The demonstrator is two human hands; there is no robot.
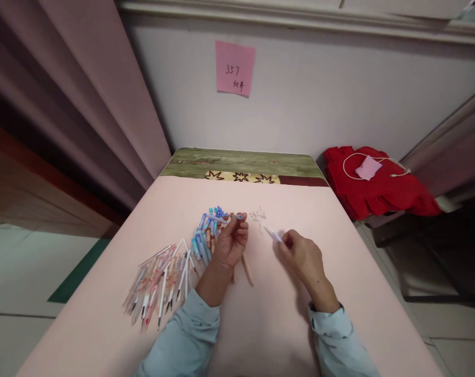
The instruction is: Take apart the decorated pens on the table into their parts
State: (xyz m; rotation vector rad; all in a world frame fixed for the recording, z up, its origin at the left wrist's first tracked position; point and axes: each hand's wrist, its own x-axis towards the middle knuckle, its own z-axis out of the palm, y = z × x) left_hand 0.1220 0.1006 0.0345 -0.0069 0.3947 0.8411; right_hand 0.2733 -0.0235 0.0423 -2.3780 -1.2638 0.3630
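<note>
My left hand point(232, 243) is closed, its fingers pinching a small blue tube-shaped piece point(239, 217) whose open round end shows. My right hand point(305, 259) holds a slim pale stick point(275, 234) with a white tip between thumb and fingers, pointing up and left. Between the hands and a little farther back lies a scatter of tiny whitish pieces point(257, 214). Behind and left of my left hand is a heap of short blue and brown tubes point(201, 246), partly hidden by that hand. Small blue caps point(221, 211) lie at its far end.
Thin white and clear sticks with dark tips point(159, 285) are piled on the table's left. Tan sticks point(247, 269) lie beside my left wrist. The pink-covered table point(280, 324) meets a green wooden strip point(241, 158) by the wall. A red cloth point(379, 193) with a white cable sits right.
</note>
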